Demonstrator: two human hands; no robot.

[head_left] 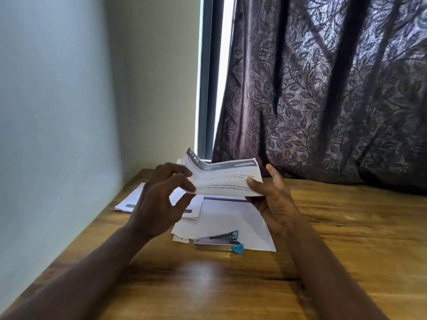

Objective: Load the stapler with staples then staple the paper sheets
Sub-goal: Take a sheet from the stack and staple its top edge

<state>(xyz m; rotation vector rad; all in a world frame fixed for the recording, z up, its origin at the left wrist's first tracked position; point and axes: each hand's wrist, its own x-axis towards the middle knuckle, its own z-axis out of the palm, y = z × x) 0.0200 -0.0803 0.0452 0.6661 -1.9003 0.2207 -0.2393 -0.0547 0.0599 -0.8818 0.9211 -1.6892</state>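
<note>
Both my hands hold a small stack of printed paper sheets (225, 179) up above the wooden table (323, 227). My left hand (159, 199) pinches the stack's left edge between thumb and fingers. My right hand (270, 199) grips the right edge, thumb on top, fingers behind. Below them a metal stapler (217, 242) with blue plastic ends lies flat on loose white sheets (231, 220). No hand touches the stapler.
More printed sheets (136, 199) lie spread to the left near the pale wall (57, 135). A dark patterned curtain (335, 100) hangs behind the table's far edge, beside a window frame (205, 88).
</note>
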